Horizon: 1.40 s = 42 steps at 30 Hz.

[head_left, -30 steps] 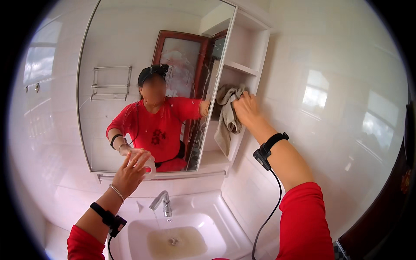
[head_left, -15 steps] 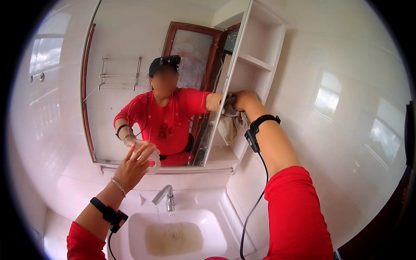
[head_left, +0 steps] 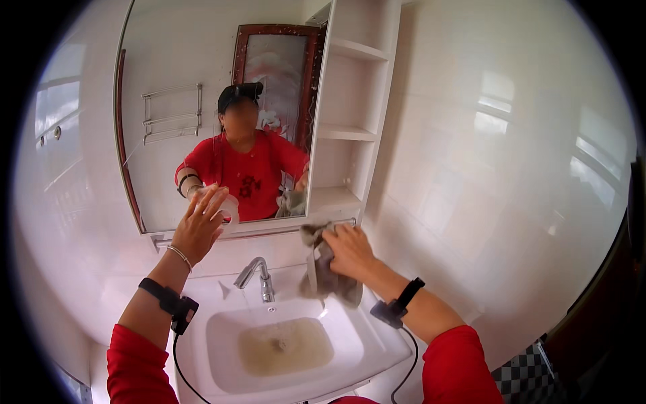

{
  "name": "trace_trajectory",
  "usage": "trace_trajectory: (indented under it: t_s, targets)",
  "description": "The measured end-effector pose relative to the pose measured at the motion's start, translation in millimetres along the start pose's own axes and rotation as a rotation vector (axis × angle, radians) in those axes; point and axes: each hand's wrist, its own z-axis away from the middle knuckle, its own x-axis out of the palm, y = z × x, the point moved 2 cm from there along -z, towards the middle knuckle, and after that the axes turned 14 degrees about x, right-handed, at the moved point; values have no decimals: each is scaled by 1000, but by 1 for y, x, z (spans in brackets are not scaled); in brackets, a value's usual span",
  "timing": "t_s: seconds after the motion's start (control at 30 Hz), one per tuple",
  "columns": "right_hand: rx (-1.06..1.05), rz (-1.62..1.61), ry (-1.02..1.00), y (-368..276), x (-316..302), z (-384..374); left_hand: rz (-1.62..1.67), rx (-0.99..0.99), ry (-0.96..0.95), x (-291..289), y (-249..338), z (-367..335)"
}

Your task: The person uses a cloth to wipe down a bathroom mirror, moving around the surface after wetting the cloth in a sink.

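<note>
My left hand (head_left: 202, 214) is up at the lower edge of the mirror (head_left: 269, 175), its fingers stretched out and slightly apart. Next to its fingertips is a whitish, translucent ring-shaped thing (head_left: 231, 210); whether the hand bears on it is hard to tell. My right hand (head_left: 350, 250) is closed on a crumpled grey-brown cloth (head_left: 330, 279), which hangs over the back right rim of the white washbasin (head_left: 219, 350). Cloudy, yellowish water (head_left: 286, 347) lies in the bowl, with a disturbed spot below the chrome tap (head_left: 259, 275).
Open white shelves (head_left: 346, 131) stand right of the mirror. A metal rail (head_left: 269, 232) runs beneath both. Glossy pale tiles (head_left: 464, 188) cover the right wall. Black straps with cables are on both my forearms. A checkered thing (head_left: 528, 374) shows at lower right.
My right hand has come down from the shelves with the cloth, to above the basin's right rim. My left hand stays by the mirror's lower edge. The whole view has shifted.
</note>
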Motion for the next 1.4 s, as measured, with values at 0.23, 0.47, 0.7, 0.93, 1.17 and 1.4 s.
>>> trace_trajectory:
  t_s: [0.23,0.47,0.7,0.93,1.17,1.4]
  targets:
    - [-9,-19,-846,-23,215,139,-52,-7,-85,-7,2,-1]
    - [278,-43,-1481,-66,306,209,-51,-29,-106,-10,5,-1]
    - [96,-501,-1573,-103,306,215,18,-28,-78,-12,6,-7]
    - [609,-1328,-1361,-36,180,157,-2,-33,-86,-5,2,2]
    - [416,-1440,-339,47,2,24,-53,-37,-79,1,3,-1]
    - [325,-975,42,71,27,-136,-70,-50,-45,-6,1,5]
